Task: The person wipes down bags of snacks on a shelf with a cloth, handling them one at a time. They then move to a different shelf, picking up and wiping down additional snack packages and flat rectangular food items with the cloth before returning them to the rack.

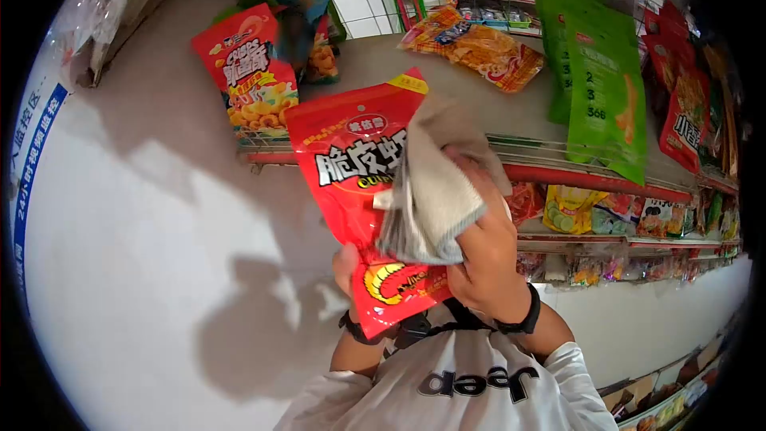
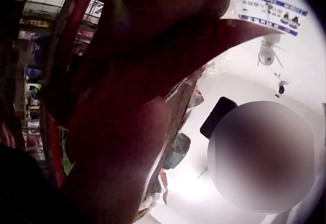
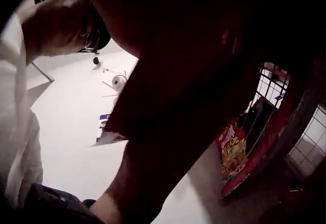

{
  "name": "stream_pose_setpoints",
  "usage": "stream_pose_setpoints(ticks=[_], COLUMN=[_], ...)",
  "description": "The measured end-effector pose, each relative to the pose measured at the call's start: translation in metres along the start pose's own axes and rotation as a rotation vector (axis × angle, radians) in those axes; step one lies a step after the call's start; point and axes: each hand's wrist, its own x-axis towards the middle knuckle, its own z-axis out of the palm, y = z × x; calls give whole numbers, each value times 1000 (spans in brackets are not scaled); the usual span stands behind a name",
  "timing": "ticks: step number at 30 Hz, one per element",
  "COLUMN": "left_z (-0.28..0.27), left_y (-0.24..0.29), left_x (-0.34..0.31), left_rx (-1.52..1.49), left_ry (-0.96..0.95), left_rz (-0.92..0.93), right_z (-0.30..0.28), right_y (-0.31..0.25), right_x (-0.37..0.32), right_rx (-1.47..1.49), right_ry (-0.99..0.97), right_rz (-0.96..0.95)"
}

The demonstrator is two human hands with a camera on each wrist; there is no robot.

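Note:
A red snack bag (image 1: 327, 144) with white lettering and a shrimp picture is held up in front of the person's chest, tilted. The left hand (image 1: 345, 270) grips it at the lower left edge, thumb on the front, the other fingers hidden behind. Over the bag's right side, the right hand (image 1: 488, 251) holds a bunched beige-grey cloth (image 1: 447, 191) against the front, covering part of the lettering. Both wrist views are very dark around the hands and the bag.
Behind the bag runs a shelf (image 1: 367, 60) with a red front rail. On it stand a red crisps bag (image 1: 259, 80), an orange snack bag (image 1: 479, 48) lying flat, and green bags (image 1: 602, 96). Lower shelves hold more packets (image 1: 574, 207). A white wall (image 1: 159, 271) lies left.

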Motion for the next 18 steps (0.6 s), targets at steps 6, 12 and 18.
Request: stream_pose_setpoints(ticks=[6, 12, 18], left_z=[-13, -15, -23], left_y=[33, 42, 39], left_x=[14, 12, 12], left_rx=[151, 57, -31], left_ry=[-38, -22, -93], left_rz=[125, 126, 133], right_z=[-23, -44, -52], right_y=[3, 14, 9], right_x=[-11, -42, -37], right_rx=[273, 380, 243], right_ry=[-331, 437, 722], right_rz=[-107, 735, 405])
